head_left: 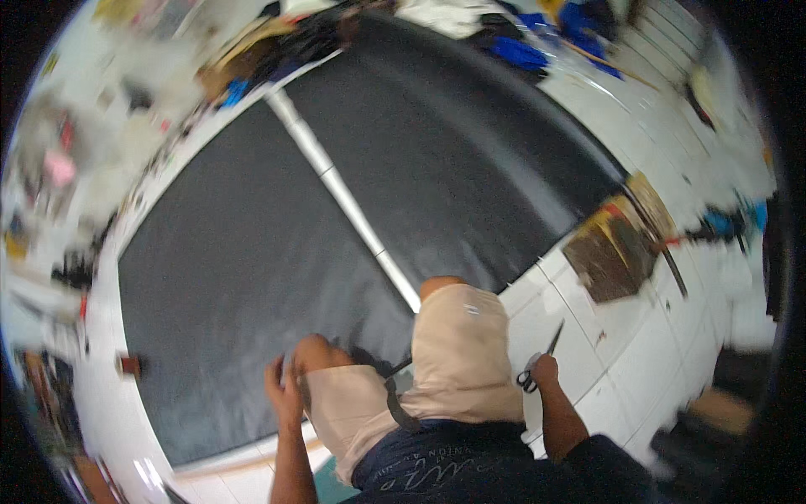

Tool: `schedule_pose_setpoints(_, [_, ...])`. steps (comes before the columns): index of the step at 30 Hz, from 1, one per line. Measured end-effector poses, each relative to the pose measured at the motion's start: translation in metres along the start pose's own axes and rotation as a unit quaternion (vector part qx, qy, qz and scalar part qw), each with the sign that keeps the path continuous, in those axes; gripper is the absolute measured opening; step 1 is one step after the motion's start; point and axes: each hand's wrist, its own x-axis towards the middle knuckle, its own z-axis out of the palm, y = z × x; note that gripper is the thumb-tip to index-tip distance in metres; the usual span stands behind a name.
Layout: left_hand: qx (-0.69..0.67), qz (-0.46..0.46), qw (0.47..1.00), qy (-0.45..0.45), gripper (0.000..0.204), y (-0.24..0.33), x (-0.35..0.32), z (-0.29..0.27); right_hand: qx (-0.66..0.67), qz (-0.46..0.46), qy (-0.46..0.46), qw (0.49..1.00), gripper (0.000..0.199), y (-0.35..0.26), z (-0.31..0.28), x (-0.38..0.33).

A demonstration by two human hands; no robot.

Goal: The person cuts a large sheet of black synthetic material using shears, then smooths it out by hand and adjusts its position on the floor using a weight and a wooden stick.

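Two large black sheets lie flat on the tiled floor: a left sheet (227, 244) and a right sheet (437, 143), which has a glossy fold along its far side. A narrow pale strip of floor runs between them up to my knees. My right hand (546, 370) is closed around a pair of scissors (555, 338) beside my right thigh. Its dark handles stick out to the left and the blade points away from me. Next to my left knee, my left hand (284, 388) hangs empty with its fingers apart, slightly blurred.
A worn brown block or box (611, 256) stands by the right sheet's corner, with a dark rod (674, 273) beside it. A small reddish-brown object (129, 365) sits at the left sheet's edge. Blue plastic (516, 52) and piled materials line the far side.
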Motion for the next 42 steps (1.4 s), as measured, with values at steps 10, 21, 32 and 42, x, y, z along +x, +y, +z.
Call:
schedule_pose_setpoints(10, [0.329, 0.107, 0.918, -0.192, 0.046, 0.123, -0.042, 0.024, 0.004, -0.288, 0.191, 0.938, 0.063, -0.171, -0.118, 0.109])
schedule_pose_setpoints(21, [0.246, -0.038, 0.883, -0.398, 0.036, 0.228, -0.093, -0.042, 0.59, 0.085, 0.049, 0.802, 0.076, -0.162, -0.354, 0.106])
schedule_pose_setpoints(32, [-0.154, -0.16, 0.93, -0.294, 0.055, 0.413, 0.037, 0.025, 0.707, -0.024, 0.123, 0.696, 0.064, -0.161, -0.613, -0.065])
schedule_pose_setpoints(42, [-0.076, -0.162, 0.942, -0.283, 0.068, 0.539, 0.136, 0.022, 0.523, -0.32, -0.213, 0.761, 0.045, -0.125, -0.704, -0.078])
